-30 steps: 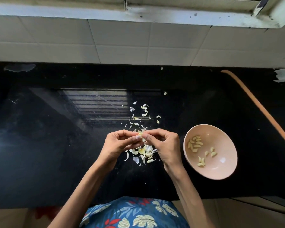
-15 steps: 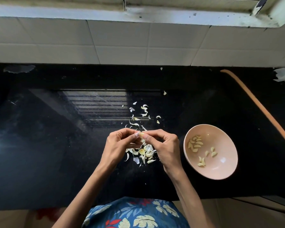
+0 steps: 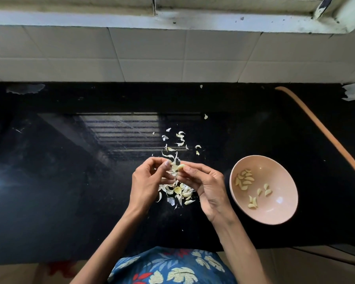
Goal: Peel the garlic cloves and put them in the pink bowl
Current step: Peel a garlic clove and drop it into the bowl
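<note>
Garlic, one small pale clove (image 3: pixel 181 167), was pinched between the thumb and fingertips of the right hand (image 3: pixel 208 186), raised above the glossy black stone countertop (image 3: pixel 70 181), probably so that loosened skin would fall clear. The left hand (image 3: pixel 148 181) met it from nine o'clock, its fingers curled and its thumb and forefinger pressed together on a scrap of papery skin at the clove's end, seemingly to strip it away; how much skin was left on the clove could not be told. Directly under the hands, at six o'clock from the clove, lay a heap of white and yellowish peelings (image 3: pixel 177 193), with what may have been unpeeled cloves among them, and a looser scatter of skins (image 3: pixel 177 143) trailed off toward twelve o'clock. The round pink bowl (image 3: pixel 283 214) stood at three o'clock of the right hand, near but apart from it, a sensible spot for an easy drop by that hand. Peeled cream-coloured cloves (image 3: pixel 244 180) already sat inside it in small clusters, so the job looked well underway, though the heap suggested more work remained.
</note>
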`<control>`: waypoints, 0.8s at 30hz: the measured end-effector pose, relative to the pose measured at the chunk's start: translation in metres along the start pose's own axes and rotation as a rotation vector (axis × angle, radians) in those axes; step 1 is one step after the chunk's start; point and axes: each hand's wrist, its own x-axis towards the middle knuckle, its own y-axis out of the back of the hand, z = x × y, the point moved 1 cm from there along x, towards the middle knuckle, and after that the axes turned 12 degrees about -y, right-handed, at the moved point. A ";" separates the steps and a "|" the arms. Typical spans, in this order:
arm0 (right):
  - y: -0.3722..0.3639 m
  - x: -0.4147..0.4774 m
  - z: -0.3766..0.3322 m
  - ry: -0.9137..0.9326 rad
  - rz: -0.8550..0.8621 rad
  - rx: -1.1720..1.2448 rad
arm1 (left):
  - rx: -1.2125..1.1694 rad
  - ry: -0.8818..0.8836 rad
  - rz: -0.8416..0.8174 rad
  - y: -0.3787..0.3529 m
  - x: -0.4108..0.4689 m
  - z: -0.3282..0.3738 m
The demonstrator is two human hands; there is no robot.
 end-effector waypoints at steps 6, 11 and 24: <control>0.001 0.000 0.000 -0.019 0.040 0.049 | 0.269 -0.011 -0.069 0.008 0.001 -0.002; 0.000 -0.002 -0.001 0.003 0.033 0.014 | 0.447 -0.130 0.003 0.008 -0.004 0.013; 0.004 0.002 -0.001 0.067 0.029 -0.068 | 0.136 -0.023 -0.299 0.009 0.005 0.003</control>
